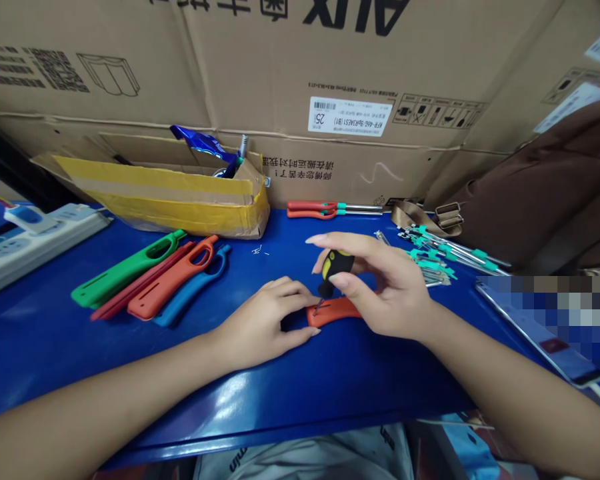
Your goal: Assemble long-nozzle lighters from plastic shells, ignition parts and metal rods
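Pale grey cloth [300, 460] with dark lettering lies rumpled below the edge of the blue table [260, 413], whose glossy surface throws back whitish glare. On the table, in front of the person and between the two hands, is the orange shell [341, 309]: smooth, slim, long and rounded at its left end, with thin dark marks near that end. Its right part is hidden behind the right hand [393, 287].

The left hand [265, 319] pinches the shell's left end, forefinger at the far edge and thumb at the near one. The right hand's thumb and fingers are closed round the screwdriver [339, 268], which has a stubby black-and-yellow handle and a thin metal shaft. It stands tilted, its tip down at the dark marks.

To the left lie more plastic shells [125, 272], green, red, orange and blue, some with looped handles. Tiny pale screws [258, 251] are scattered near a cardboard box [180, 207] banded in shiny yellow tape. Two red-orange lighters [311, 209] with slender metal stems lie behind. To the right is a heap of shiny rods [473, 255] with mint-green plastic parts.
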{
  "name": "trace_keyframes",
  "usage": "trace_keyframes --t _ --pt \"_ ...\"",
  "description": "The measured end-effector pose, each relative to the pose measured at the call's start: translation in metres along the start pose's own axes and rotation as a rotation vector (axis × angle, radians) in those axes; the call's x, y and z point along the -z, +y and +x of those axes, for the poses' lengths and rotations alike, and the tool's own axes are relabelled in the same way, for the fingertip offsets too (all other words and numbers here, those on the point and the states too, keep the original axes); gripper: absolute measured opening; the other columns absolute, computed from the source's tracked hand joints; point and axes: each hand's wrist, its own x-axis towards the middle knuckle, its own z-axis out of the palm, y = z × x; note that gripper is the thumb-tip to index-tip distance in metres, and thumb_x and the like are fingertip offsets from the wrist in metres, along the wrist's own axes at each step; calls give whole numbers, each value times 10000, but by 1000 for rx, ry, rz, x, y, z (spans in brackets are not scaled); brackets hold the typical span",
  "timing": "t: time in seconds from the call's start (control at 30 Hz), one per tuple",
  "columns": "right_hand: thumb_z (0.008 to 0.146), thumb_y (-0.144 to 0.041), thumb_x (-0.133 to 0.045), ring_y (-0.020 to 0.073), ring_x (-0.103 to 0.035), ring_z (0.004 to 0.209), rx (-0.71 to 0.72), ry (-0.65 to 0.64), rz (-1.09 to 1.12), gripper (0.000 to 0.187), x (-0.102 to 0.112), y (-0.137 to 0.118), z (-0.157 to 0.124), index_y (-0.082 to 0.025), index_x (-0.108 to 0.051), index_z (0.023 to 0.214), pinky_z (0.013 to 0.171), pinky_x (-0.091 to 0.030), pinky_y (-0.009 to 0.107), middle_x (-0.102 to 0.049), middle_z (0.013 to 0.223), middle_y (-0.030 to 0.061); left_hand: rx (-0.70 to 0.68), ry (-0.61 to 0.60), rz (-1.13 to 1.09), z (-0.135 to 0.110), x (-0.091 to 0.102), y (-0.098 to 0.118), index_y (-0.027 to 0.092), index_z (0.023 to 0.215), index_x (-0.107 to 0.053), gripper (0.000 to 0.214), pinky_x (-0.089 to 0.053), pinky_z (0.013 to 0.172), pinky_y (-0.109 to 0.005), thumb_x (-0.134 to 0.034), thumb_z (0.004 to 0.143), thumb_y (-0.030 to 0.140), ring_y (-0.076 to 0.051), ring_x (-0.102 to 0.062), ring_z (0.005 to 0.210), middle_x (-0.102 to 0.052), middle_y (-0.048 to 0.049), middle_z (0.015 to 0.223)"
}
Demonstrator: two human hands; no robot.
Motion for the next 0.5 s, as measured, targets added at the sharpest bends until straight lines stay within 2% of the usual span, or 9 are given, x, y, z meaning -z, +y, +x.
trace_keyframes --t 0.07,0.1,0.17,0.23,0.27,0.33,0.43,0.5 --pt "937 -259 -693 166 -688 830 94 66 -153 347 1 1 0 -217 -646 1279 700 -588 272 -744 1040 52 -9 16 4 0 0 0 168 1194 -692 318 -508 915 -396 -741 902 285 -242 -633 1020 -707 -76 1093" --pt "936 -262 -694 177 -690 852 127 73 -217 352 1 1 0 -212 -644 1281 741 -591 288 -745 1039 57 -11 22 3 0 0 0 169 1195 -692 322 -507 912 -393 -746 898 282 -240 -636 1014 -708 -74 1089" --pt "998 -255 -575 204 -696 970 130 16 -242 381 2 -1 0 -197 -579 1375 838 -592 330 -728 1151 92 -2 19 -1 1 0 1 176 1186 -695 316 -508 894 -389 -752 895 287 -230 -642 977 -707 -63 1050" --pt "1043 -213 -419 206 -686 1058 57 -67 -145 430 3 -3 1 -194 -485 1468 881 -587 352 -684 1269 112 13 13 -5 1 1 1 178 1172 -699 306 -508 882 -389 -755 895 296 -225 -644 951 -701 -56 1014" --pt "1046 -200 -391 199 -688 1051 30 -91 -88 435 3 -3 1 -197 -475 1473 869 -588 348 -677 1276 111 18 12 -7 1 1 1 178 1165 -701 301 -508 883 -391 -755 895 298 -226 -645 951 -699 -57 1008" --pt "1036 -212 -450 176 -695 953 27 -78 -49 374 3 -2 2 -203 -541 1399 795 -586 309 -703 1176 89 18 20 -4 1 1 1 181 1170 -700 309 -507 898 -398 -759 891 300 -233 -647 971 -702 -62 1028" --pt "970 -279 -641 160 -673 791 150 37 -233 267 4 3 1 -189 -639 1222 684 -554 270 -717 951 57 15 31 -13 0 0 1 196 1184 -696 322 -511 901 -393 -765 885 292 -231 -648 977 -711 -60 1051" --pt "972 -331 -641 171 -670 751 281 51 -383 298 6 6 0 -167 -633 1221 645 -538 280 -716 894 63 23 29 -29 0 0 1 206 1185 -697 315 -517 897 -388 -759 889 292 -226 -647 968 -711 -55 1043"
